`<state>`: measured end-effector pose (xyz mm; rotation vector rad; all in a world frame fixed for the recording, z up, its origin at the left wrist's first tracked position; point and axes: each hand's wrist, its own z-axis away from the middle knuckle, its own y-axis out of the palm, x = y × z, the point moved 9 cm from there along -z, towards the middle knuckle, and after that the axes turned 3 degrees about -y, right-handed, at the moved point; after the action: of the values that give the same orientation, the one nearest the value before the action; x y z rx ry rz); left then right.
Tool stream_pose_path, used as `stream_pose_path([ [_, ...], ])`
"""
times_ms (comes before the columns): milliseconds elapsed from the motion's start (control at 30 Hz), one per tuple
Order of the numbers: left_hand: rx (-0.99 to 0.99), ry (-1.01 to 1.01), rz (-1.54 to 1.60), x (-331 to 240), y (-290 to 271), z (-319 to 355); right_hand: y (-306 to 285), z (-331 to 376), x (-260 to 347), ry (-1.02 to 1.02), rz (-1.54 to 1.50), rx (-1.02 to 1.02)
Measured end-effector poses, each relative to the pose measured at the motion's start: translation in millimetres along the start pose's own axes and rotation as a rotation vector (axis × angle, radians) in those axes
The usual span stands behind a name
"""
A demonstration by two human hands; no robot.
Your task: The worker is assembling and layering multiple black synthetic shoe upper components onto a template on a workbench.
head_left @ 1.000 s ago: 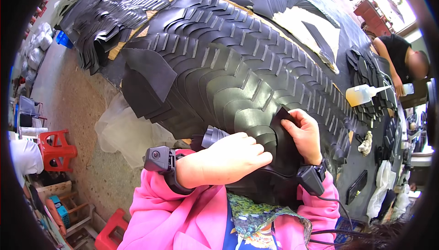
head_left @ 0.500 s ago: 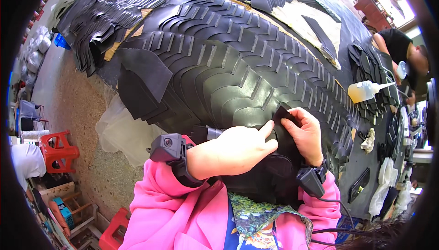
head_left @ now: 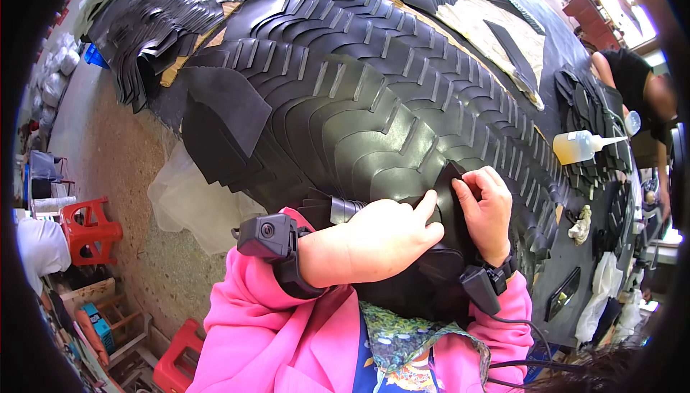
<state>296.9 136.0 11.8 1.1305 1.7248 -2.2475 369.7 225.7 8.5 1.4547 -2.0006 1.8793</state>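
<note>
A black leather-like piece (head_left: 450, 215) is between my two hands, in front of my chest. My right hand (head_left: 490, 210) pinches its right edge, thumb in front and fingers curled over. From the left, my left hand (head_left: 388, 238) grips its other side with curled fingers, the index fingertip and thumb at the edge; the fingers underneath are hidden. Just beyond the hands lie overlapping rows of black cut pieces (head_left: 381, 152), fanned like scales. Below the held piece shows a dark rounded part (head_left: 440, 262).
A glue bottle (head_left: 586, 147) with a long nozzle stands at the right, by stacked black pieces (head_left: 575, 102). A crumpled cloth (head_left: 579, 225) and a phone-like black slab (head_left: 563, 294) lie nearer. Red stools (head_left: 91, 231) stand at the left. Another person (head_left: 632, 77) works at far right.
Both hands stay at the black piece; the right hand has shifted slightly right and its fingers look a little more curled. The other person's arm at far right now hangs lower.
</note>
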Motion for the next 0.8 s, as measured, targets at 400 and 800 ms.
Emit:
stream_pose_path([
  [400, 0.004, -0.017, -0.031, 0, 3, -1, 7, -1, 3, -0.059, 0.118, 0.040],
  [800, -0.023, -0.001, -0.049, -5, -4, 15, 9, 0, 28, -0.366, 0.279, 0.036],
])
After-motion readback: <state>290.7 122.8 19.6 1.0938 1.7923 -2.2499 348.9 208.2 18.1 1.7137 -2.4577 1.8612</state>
